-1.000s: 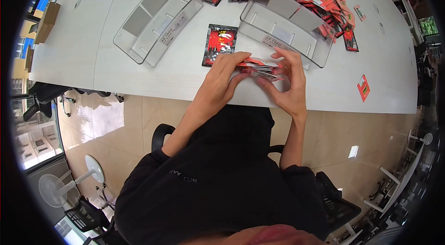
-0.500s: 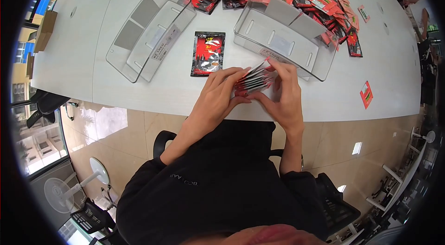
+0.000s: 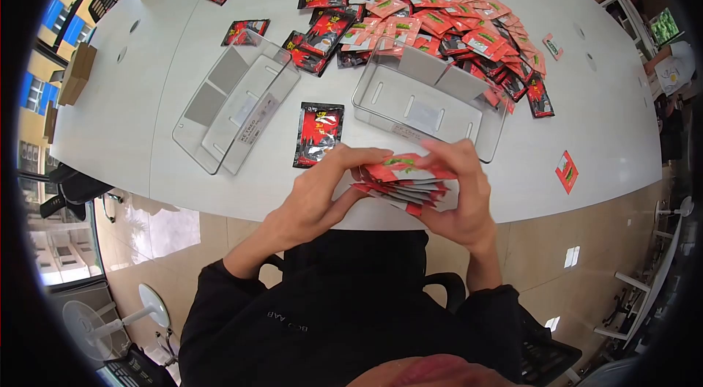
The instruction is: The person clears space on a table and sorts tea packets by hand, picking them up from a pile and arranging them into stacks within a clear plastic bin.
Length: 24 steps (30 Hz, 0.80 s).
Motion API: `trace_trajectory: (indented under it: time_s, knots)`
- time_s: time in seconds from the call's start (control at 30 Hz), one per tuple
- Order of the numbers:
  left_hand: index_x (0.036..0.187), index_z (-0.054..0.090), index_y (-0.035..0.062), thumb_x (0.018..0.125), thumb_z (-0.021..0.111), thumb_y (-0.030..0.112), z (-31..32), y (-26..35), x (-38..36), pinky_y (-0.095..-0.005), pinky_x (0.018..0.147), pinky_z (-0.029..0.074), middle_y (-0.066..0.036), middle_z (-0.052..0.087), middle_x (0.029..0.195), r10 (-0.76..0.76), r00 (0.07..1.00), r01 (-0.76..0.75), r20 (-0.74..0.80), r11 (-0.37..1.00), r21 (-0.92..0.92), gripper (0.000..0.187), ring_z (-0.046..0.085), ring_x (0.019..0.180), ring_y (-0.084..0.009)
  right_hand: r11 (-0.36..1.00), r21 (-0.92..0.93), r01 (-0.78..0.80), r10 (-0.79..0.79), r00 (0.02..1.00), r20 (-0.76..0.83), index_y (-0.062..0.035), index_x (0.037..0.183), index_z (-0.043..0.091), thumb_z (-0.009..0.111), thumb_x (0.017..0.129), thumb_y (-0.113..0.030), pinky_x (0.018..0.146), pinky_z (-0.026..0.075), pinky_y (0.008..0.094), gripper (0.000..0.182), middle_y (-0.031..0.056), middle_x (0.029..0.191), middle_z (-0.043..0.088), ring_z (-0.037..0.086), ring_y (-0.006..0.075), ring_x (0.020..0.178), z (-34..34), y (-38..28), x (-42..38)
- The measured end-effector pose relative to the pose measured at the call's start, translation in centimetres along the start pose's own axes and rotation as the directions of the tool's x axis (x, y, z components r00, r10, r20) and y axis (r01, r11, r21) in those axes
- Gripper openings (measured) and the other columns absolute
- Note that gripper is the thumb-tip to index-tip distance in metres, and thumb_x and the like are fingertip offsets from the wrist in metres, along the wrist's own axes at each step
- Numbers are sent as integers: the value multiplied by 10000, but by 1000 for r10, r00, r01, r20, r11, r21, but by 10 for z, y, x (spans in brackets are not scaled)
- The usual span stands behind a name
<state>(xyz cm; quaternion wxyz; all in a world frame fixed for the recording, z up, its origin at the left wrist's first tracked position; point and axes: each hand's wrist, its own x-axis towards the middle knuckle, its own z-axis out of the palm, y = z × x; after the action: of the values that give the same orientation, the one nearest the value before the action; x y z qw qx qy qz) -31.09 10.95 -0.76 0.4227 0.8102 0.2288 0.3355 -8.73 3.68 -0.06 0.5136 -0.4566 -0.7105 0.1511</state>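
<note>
Two hands, a left and a right, hold one stack of sachets, several deep, whose overlapping edges prevent an exact count. One white table bears two clear bins, one on the left and one on the right, with two grey panels showing at each. One black-and-red packet lies alone near the left hand; three similar packets lie at the upper left. Two pink sachets lie apart on the right. One heap holds dozens, too overlapped to count.
</note>
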Motion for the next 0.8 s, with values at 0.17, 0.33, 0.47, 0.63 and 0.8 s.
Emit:
trace_trajectory:
  time_s: [0.17,0.33,0.47,0.63,0.8]
  knots:
    - [1221,537,-21,780,768,-115,-16,-13,52,-359,967,539,-165,650,1254,40,999,-40,-17,999,-3,507,659,1146,-275,990,-141,15,15,978,210,-85,1096,730,864,628,11,531,469,245,497,53,924,635,627,108,758,-39,2,74]
    - [1299,539,9,745,891,160,-21,-44,91,-378,952,495,-141,640,1224,86,992,-77,-88,993,91,673,614,1077,-240,989,-36,-145,148,983,105,-33,979,714,860,687,-12,499,469,238,327,36,814,665,654,99,662,-26,54,107]
    - [1341,523,18,774,873,264,-18,-70,86,-382,957,453,-136,610,1248,269,956,-194,-116,877,440,710,553,1094,-228,966,-159,-205,217,974,67,0,916,688,849,731,-66,522,487,273,254,74,754,679,645,150,567,-14,71,102]
    - [1326,467,-14,842,810,306,-6,-89,73,-385,966,422,-157,539,1297,92,979,-66,-180,987,144,674,493,1111,-257,921,-321,-222,245,969,35,-13,1041,677,801,802,-131,601,525,317,294,108,777,677,680,198,599,-9,78,90]
    - [1310,456,-26,843,814,325,-5,-87,71,-341,873,453,-139,521,1196,61,988,-42,-143,990,131,685,529,1001,-221,941,-300,-160,198,975,100,-72,1245,596,765,833,-140,687,548,334,451,90,1084,676,715,204,732,-11,67,80]
